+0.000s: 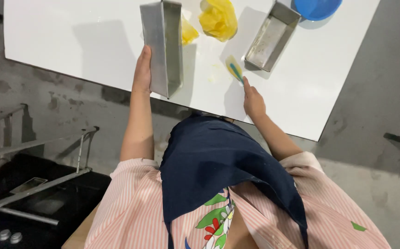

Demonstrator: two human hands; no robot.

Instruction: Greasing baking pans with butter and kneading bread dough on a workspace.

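Note:
My left hand (142, 69) grips a long metal loaf tin (163, 46), tipped up on its side over the white table (71, 41). My right hand (253, 99) holds a small spatula (235, 69) with a green handle and a pale yellow-smeared blade, its tip resting on the table. A second metal loaf tin (272, 37) lies flat just beyond the spatula. A lump of yellow dough or butter in wrapping (218, 18) sits between the two tins, with a smaller yellow piece (188, 33) beside the held tin.
A blue bowl (316, 7) stands at the table's far right edge. Yellow smears mark the table near the spatula. To my left is a metal rack (34, 152) over dark equipment. The floor is grey concrete.

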